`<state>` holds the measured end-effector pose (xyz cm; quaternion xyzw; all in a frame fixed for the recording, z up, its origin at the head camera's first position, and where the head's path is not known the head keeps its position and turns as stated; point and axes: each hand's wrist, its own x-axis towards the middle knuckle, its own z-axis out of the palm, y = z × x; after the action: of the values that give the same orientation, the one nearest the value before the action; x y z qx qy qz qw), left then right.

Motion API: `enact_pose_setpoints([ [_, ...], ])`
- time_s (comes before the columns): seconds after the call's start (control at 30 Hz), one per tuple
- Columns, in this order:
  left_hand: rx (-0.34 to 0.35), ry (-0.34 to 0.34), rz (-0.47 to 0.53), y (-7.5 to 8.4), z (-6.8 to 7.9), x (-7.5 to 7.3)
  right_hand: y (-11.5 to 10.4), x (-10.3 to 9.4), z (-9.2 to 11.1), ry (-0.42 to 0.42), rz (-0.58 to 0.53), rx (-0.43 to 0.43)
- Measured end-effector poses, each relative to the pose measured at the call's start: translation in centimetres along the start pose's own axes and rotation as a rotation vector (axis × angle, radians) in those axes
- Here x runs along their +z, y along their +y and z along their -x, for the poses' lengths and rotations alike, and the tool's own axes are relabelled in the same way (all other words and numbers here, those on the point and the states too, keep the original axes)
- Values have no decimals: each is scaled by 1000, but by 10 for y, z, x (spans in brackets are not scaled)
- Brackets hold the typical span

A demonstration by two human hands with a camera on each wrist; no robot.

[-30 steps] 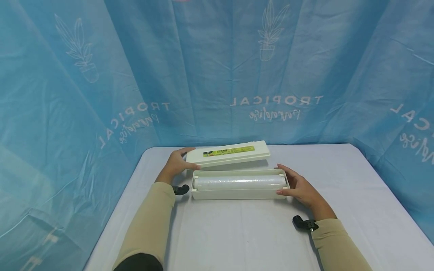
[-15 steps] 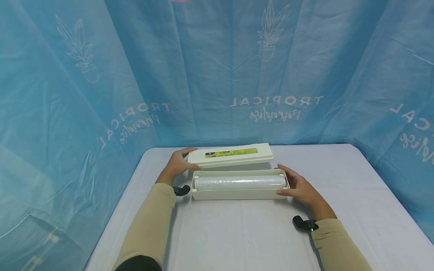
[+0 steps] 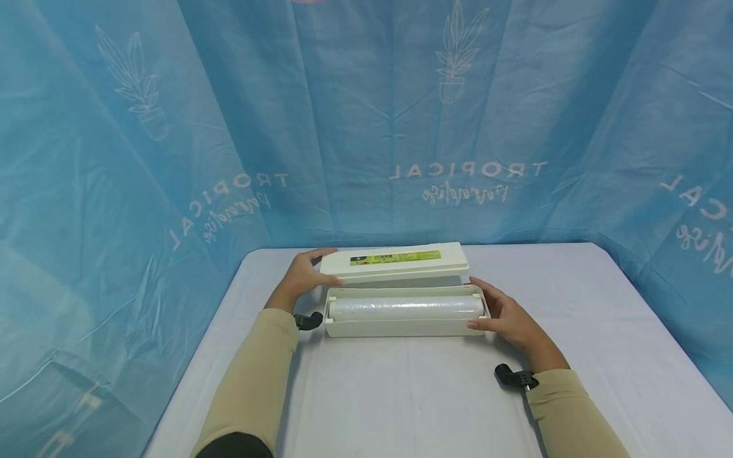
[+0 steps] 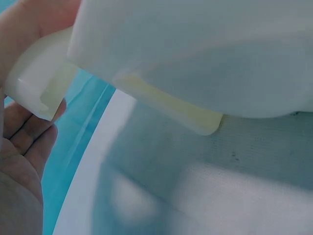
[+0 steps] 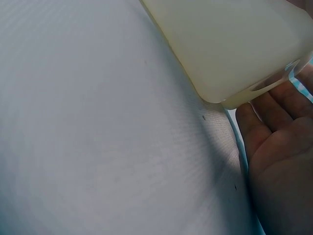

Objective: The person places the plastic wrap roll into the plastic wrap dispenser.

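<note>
A long cream-white plastic box (image 3: 401, 328), without its cover on, stands on the table with a roll of cling film (image 3: 405, 308) lying lengthwise inside. My right hand (image 3: 506, 318) grips the box's right end, thumb on the front wall and fingers behind. Just behind the box, the matching lid (image 3: 335, 262) with a yellow-green label is held up at a slight tilt, its right end higher. My left hand (image 3: 299, 280) grips the lid's left end between thumb and fingers. In the left wrist view the lid (image 4: 39, 81) lies between that thumb and the fingers.
The table (image 3: 401, 394) has a white cover with rounded far corners. A blue curtain (image 3: 355, 127) with plant drawings and lettering hangs along its back and sides. Black wrist mounts (image 3: 515, 377) sit at both wrists.
My left hand has shifted the lid slightly right, and its right end has come down a little toward the box. My right hand and the box have stayed in place.
</note>
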<state>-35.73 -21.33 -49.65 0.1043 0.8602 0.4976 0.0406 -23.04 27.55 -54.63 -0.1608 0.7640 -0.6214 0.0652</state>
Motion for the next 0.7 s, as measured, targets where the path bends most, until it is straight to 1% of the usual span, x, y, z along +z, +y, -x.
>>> enact_pose_setpoints([
  [0.3, 4, -9, 16, 8, 6, -5, 0, 1, 0, 7, 22, 12],
  [0.53, 25, -21, 0, 9, 9, -7, 0, 0, 0, 12, 23, 36],
  [0.7, 35, -21, 5, 10, 11, -7, 1, 0, -1, 7, 30, 30],
])
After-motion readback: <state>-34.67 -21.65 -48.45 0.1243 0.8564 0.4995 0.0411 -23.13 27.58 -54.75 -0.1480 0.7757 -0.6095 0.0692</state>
